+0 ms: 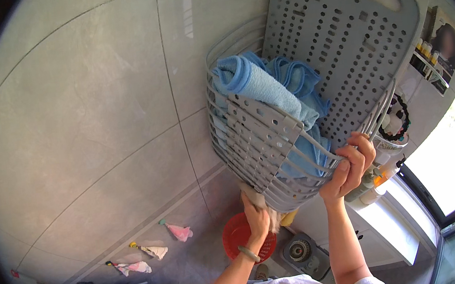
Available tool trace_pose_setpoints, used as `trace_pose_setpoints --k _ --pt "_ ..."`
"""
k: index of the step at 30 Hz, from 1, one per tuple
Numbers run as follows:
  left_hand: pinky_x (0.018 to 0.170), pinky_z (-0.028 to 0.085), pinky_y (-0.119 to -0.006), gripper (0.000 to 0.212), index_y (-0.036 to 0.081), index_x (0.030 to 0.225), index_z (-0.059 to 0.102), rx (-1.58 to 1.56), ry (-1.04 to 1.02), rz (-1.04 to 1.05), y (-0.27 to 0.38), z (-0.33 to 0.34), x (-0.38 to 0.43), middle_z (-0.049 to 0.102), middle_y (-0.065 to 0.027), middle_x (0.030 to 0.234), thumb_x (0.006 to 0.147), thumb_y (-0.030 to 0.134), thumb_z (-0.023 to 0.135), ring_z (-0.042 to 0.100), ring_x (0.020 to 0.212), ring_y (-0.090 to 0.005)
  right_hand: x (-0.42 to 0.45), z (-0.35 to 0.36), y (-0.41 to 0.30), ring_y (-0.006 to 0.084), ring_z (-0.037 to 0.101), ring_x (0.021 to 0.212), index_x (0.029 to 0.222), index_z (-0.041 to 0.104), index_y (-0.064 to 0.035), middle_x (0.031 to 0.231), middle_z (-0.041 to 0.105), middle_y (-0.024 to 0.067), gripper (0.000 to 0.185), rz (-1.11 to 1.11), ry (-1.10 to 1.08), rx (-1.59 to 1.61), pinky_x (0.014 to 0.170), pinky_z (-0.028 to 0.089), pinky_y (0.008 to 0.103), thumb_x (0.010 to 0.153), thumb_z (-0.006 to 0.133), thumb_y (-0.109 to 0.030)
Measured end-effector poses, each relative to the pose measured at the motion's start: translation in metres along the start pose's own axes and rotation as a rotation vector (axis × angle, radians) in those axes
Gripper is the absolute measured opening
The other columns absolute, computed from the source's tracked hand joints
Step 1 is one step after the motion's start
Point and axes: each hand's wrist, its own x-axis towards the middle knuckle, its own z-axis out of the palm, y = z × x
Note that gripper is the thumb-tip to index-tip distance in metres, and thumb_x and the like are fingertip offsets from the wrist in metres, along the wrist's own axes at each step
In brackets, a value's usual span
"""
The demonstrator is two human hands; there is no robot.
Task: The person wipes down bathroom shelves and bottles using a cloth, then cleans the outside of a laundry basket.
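Note:
A grey perforated plastic laundry basket [260, 138] hangs tilted beside the tiled wall, its slatted side towards me. Rolled and folded light-blue towels [267, 87] with darker blue edging lie in it. My right hand [350, 166] grips the basket's slatted rim at its near right corner. Below the basket's underside is my left hand [256, 216], a bangle on its wrist, with a beige cloth [255, 197] held between thumb and fingers. What the upper part of that cloth touches is hidden. Under the left hand, a red plastic basket [231, 234] stands low down.
Several small cloths [179, 231] hang from hooks on the wall at lower left. A grey floor drain fitting or device [301, 251] lies below. At right are pump bottles [363, 187], a white counter [402, 214], a shelf with small bottles [428, 56] and a bright window.

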Motion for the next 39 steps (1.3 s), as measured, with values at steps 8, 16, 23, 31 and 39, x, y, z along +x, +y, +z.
trace_pose_setpoints --k 8,16,23,31,39 --pt "0.089 0.047 -0.033 0.041 -0.003 0.13 0.045 -0.391 0.288 0.076 0.074 -0.036 0.023 0.056 -0.012 0.117 0.1 0.024 0.049 0.056 0.102 -0.0197 0.005 -0.006 0.004 0.033 0.053 0.098 0.084 0.06 -0.0024 0.099 0.054 0.0157 0.026 -0.003 0.043 0.036 0.091 0.038 0.0473 0.092 0.049 -0.025" --pt "0.108 0.034 -0.05 0.046 0.0 0.137 0.045 0.022 0.094 0.706 0.171 0.021 0.089 0.039 -0.0244 0.147 0.097 0.023 0.048 0.039 0.133 -0.0415 0.007 -0.006 0.003 0.0333 0.053 0.095 0.083 0.059 -0.0037 0.099 0.053 0.0147 0.021 0.005 0.071 0.036 0.088 0.038 0.0462 0.09 0.051 -0.022" --pt "0.114 0.014 -0.06 0.058 -0.004 0.141 0.039 0.436 -0.137 0.884 0.171 0.0 0.095 0.026 -0.03 0.152 0.091 0.02 0.052 0.018 0.139 -0.0553 0.013 -0.001 -0.003 0.0331 0.052 0.097 0.088 0.063 -0.0051 0.098 0.054 0.0139 0.015 -0.005 0.009 0.041 0.093 0.036 0.0465 0.082 0.057 -0.017" --pt "0.11 0.03 -0.047 0.031 -0.007 0.118 0.057 0.136 -0.114 0.684 0.172 0.018 0.074 0.049 -0.0316 0.13 0.09 0.005 0.049 0.045 0.122 -0.0496 0.006 -0.008 0.002 0.0327 0.054 0.097 0.092 0.068 -0.0053 0.102 0.054 0.0146 0.022 0.008 0.025 0.053 0.096 0.034 0.047 0.075 0.055 -0.013" --pt "0.094 0.046 -0.04 0.026 -0.004 0.114 0.062 0.073 -0.234 0.762 0.198 -0.011 0.011 0.059 -0.0246 0.113 0.089 -0.001 0.054 0.056 0.11 -0.0388 0.022 -0.032 -0.025 0.0409 0.034 0.128 0.122 0.057 -0.0044 0.138 0.033 0.0261 0.037 0.091 -0.29 0.075 0.109 0.023 0.0516 0.09 0.047 -0.018"
